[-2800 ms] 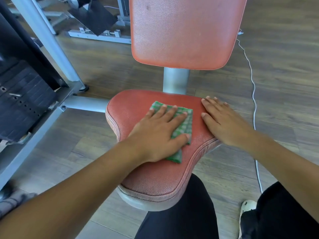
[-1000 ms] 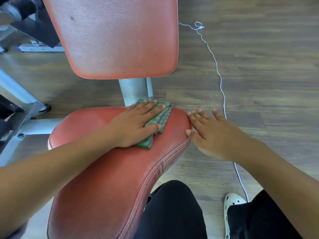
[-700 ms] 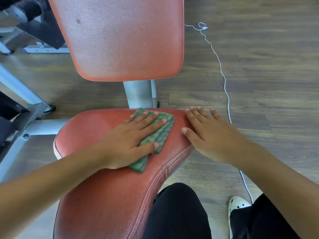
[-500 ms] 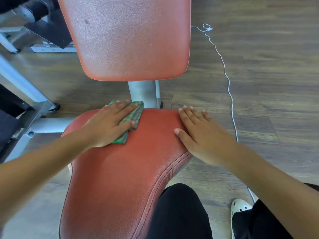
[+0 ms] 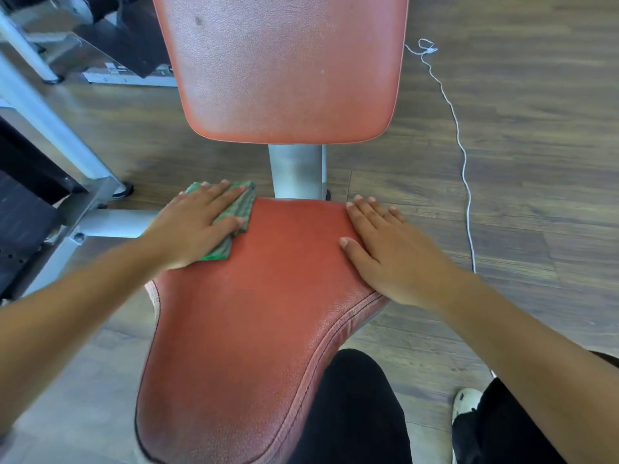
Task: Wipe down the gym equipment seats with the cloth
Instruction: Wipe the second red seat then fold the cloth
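Observation:
A red padded seat [image 5: 254,316] fills the middle of the head view, with its red backrest [image 5: 284,68] upright behind it. A folded green checked cloth [image 5: 239,212] lies at the seat's far left corner. My left hand [image 5: 194,226] presses flat on the cloth with straight fingers and covers most of it. On the seat's far right edge my right hand [image 5: 385,249] rests flat, fingers straight, holding nothing.
A grey metal post [image 5: 294,170] joins seat and backrest. The grey machine frame [image 5: 60,139] and black weight stack [image 5: 20,209] stand at the left. A white cord [image 5: 464,162] trails over the wooden floor at the right. My dark-trousered legs and a white shoe [image 5: 464,405] are below.
My left hand has slid the cloth from the seat's middle and right rear across to its far left corner. My right hand has stayed flat on the right edge.

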The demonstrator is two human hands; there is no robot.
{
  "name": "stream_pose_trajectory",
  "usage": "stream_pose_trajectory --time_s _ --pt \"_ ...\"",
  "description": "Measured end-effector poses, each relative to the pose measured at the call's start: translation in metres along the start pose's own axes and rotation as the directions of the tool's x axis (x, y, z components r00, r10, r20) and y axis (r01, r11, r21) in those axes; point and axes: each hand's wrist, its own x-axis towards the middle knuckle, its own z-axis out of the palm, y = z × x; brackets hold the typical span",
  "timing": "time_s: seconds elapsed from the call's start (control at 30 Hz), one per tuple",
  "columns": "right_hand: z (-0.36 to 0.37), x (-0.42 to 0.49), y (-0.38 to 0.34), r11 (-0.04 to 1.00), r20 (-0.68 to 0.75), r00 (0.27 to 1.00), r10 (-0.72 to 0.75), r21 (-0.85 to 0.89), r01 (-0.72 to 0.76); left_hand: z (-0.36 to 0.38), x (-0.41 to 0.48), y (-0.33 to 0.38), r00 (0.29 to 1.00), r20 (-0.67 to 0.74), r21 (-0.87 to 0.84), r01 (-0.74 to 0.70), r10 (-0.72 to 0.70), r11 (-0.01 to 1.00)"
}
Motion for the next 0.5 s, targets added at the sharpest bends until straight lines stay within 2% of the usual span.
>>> stream_pose_trajectory --time_s 0.1,0.17,0.23,0.27,0.4,0.43,0.5 --pt "-0.001 0.001 0.000 1.000 0.003 1.000 0.002 -0.003 -0.002 0.008 0.001 0.026 0.995 0.009 0.055 -0.103 0.103 0.993" --pt "-0.001 0.001 0.001 1.000 0.006 1.000 0.000 -0.006 0.000 0.009 -0.018 0.029 0.977 0.000 0.012 -0.212 0.212 0.977" --pt "-0.002 0.000 0.002 1.000 0.017 1.000 0.000 -0.003 0.000 0.004 -0.036 0.017 0.972 -0.022 -0.042 -0.234 0.234 0.971" --pt "-0.002 0.000 0.001 1.000 0.018 1.000 0.000 0.000 0.000 0.001 -0.039 0.007 0.977 -0.037 -0.056 -0.210 0.208 0.976" --pt "-0.004 -0.001 0.000 1.000 0.019 1.000 0.008 0.008 -0.008 -0.001 -0.009 -0.016 0.999 -0.002 -0.071 0.037 -0.037 0.997" --pt "-0.004 0.000 -0.001 1.000 0.025 1.000 0.011 0.005 -0.011 0.000 -0.001 -0.010 0.998 0.002 -0.038 0.066 -0.066 0.997" --pt "-0.007 0.003 -0.002 1.000 0.042 0.999 0.026 0.000 -0.026 0.002 0.006 0.007 1.000 0.004 0.044 0.029 -0.029 0.999"
